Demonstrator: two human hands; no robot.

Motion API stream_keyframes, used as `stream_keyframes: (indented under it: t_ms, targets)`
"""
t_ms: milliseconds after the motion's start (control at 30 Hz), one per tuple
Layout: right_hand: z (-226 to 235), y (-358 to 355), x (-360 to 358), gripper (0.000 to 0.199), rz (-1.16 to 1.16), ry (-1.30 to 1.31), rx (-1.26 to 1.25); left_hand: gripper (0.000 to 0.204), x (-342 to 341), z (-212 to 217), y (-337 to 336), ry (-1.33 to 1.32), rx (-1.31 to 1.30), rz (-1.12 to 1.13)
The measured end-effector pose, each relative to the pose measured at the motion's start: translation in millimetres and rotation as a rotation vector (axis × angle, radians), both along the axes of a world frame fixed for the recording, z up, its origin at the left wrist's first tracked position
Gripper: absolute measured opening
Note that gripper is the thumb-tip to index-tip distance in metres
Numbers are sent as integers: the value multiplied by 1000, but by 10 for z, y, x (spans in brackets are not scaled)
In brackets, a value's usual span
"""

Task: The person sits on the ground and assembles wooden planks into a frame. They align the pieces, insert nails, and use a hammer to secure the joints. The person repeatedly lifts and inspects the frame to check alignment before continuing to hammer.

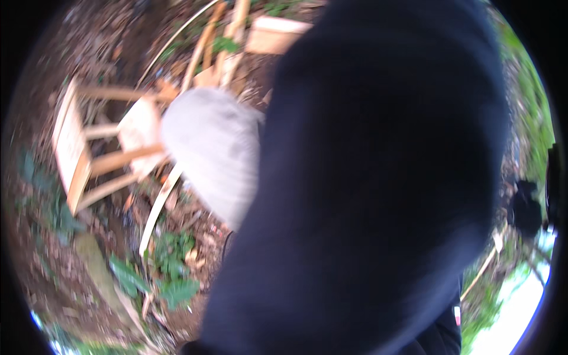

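Note:
A large dark navy or black cloth shape [378, 177], close and blurred, covers the middle and right of the head view; it looks like a sleeve, but whose limb it is I cannot tell. Neither my left hand nor my right hand shows plainly. Beside the dark cloth is a pale grey, rounded, ribbed fabric shape [213, 148], smeared by motion; whether it is a glove or other clothing is unclear. Its left side meets a light wooden stool-like frame [118, 160], tipped on its side, with a flat board [71, 145] at its left end and several bars.
Wooden poles [207, 47] and a pale wooden block [275, 34] lie at the top. A thin curved strip [158, 210] crosses leaf-strewn soil near green leaves [174, 266]. A log [94, 260] lies lower left. Black gear [525, 207] shows at the right edge.

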State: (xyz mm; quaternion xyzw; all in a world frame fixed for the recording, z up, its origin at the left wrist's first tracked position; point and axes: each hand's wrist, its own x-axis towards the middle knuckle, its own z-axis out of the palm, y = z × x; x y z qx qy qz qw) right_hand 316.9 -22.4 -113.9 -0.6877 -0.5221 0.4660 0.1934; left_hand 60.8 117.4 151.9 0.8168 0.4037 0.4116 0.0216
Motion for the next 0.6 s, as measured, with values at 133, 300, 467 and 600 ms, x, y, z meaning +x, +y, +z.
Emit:
stream_keyframes:
  t_ms: [133,300,467,600]
  targets:
    - [229,-154,-205,39,-141,108,35,17,9,-188,97,-57,-87,46]
    - [260,-264,-63,37,-257,57,35,22,-126,-1255,-272,-13,-373,-95]
    - [300,-246,-279,37,-195,97,65,23,-760,-1896,-697,-222,-536,192]
    - [140,-186,-172,39,-88,-115,360,30,-909,-2235,-870,-473,-387,328]
